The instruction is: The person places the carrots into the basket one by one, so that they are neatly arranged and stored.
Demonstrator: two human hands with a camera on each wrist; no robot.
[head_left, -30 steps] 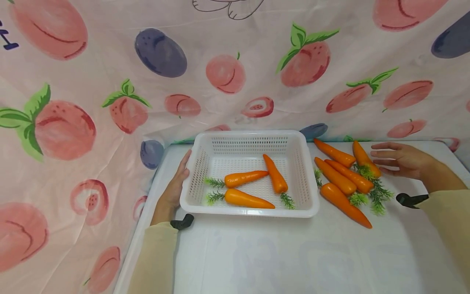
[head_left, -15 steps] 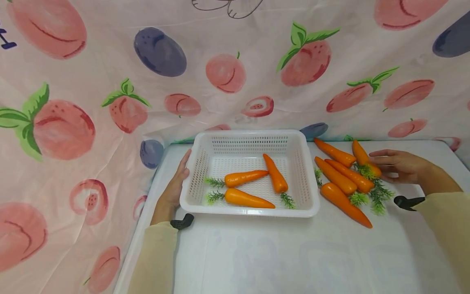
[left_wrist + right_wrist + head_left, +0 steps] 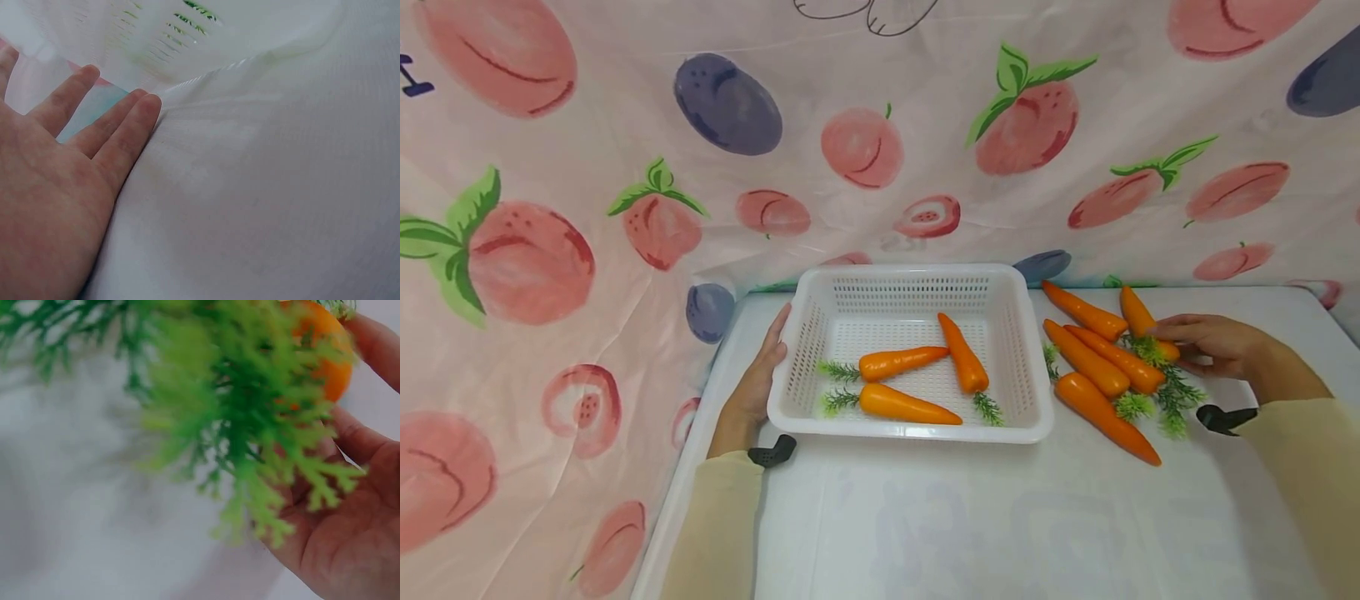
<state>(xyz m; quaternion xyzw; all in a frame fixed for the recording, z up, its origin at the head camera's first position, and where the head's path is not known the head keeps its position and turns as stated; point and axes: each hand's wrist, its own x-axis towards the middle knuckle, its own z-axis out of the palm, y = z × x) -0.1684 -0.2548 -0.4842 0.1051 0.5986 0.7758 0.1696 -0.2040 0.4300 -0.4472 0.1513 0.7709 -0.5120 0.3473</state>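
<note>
My left hand (image 3: pixel 754 385) rests with straight fingers against the left side of a white plastic basket (image 3: pixel 910 431). Green carrot tops show faintly through the basket wall in the left wrist view. Inside the basket lie 3 orange carrots with green tops, one of them a slanted carrot (image 3: pixel 962 358). On the right, my right hand (image 3: pixel 1221 346) pinches the rightmost carrot (image 3: pixel 1137 310) of a loose pile near its leafy end. In the right wrist view, fingers (image 3: pixel 359 434) lie at the orange carrot end (image 3: pixel 334 359), partly hidden behind blurred green leaves (image 3: pixel 250 425).
Several more carrots lie right of the basket, among them a front carrot (image 3: pixel 1105 417) pointing toward me and a back carrot (image 3: pixel 1084 310). A white cloth (image 3: pixel 970 517) covers the table. A fruit-printed curtain (image 3: pixel 850 75) hangs behind and along the left.
My right hand has moved left and slightly down, from beside the pile onto the rightmost carrot, its fingers closing around it. My left hand and the basket have stayed in place.
</note>
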